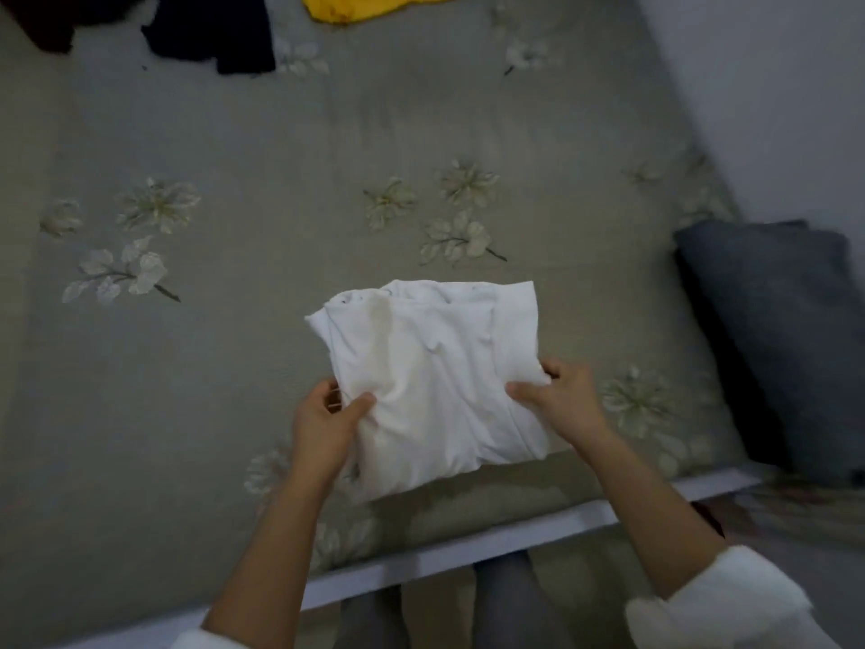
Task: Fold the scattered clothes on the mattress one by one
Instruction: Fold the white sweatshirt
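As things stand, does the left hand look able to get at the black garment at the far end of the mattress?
Probably not yet: the left hand grips the white garment, and the black garment lies well beyond it, though nothing blocks the way.

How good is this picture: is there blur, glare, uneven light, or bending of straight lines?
Head view, centre: the light is dim and even with no glare, and the white garment is the brightest thing and fairly sharp. Head view, edges: the black clothes and the grey pillow look smeared, and the white bed rail runs slanted, probably from the wide-angle lens.
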